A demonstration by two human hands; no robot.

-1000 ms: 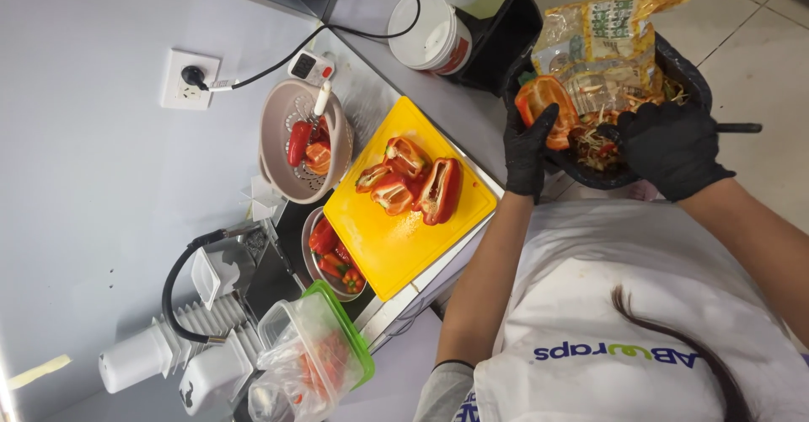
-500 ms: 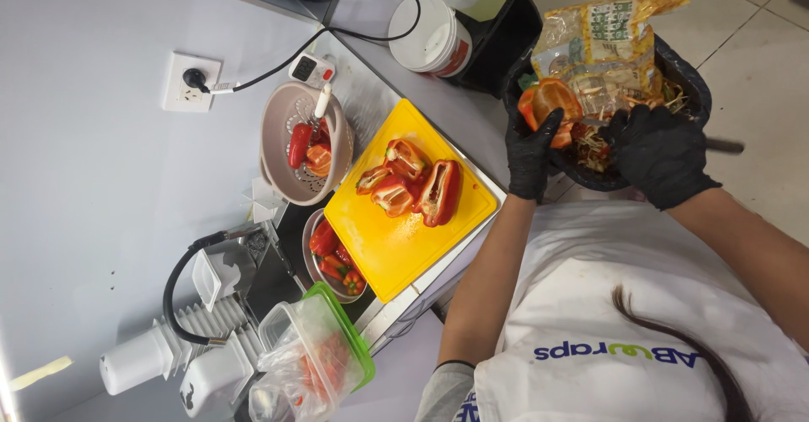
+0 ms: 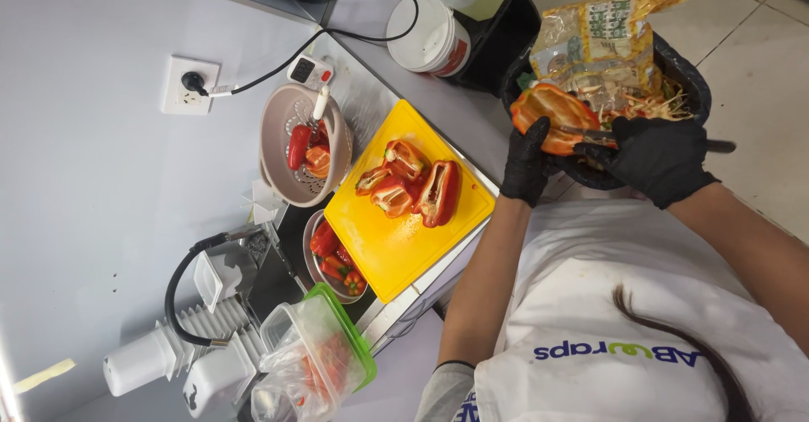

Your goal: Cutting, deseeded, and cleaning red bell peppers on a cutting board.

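Right hand point(image 3: 653, 156) has drawn in closer to the pepper half point(image 3: 552, 118) over the black bin point(image 3: 687, 76).

Left hand point(image 3: 527, 162) grips the glossy orange-red half; the right clenches a knife point(image 3: 716, 145) against it. Away from the bin, three cut pepper pieces lie on one yellow board point(image 3: 404, 245), flanked by two bowls.

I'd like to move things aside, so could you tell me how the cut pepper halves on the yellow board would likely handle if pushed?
The pepper halves look hollow, so probably light. Their glossy skin may be slippery. Lying cut open on the yellow cutting board, they seem likelier to slide than roll.
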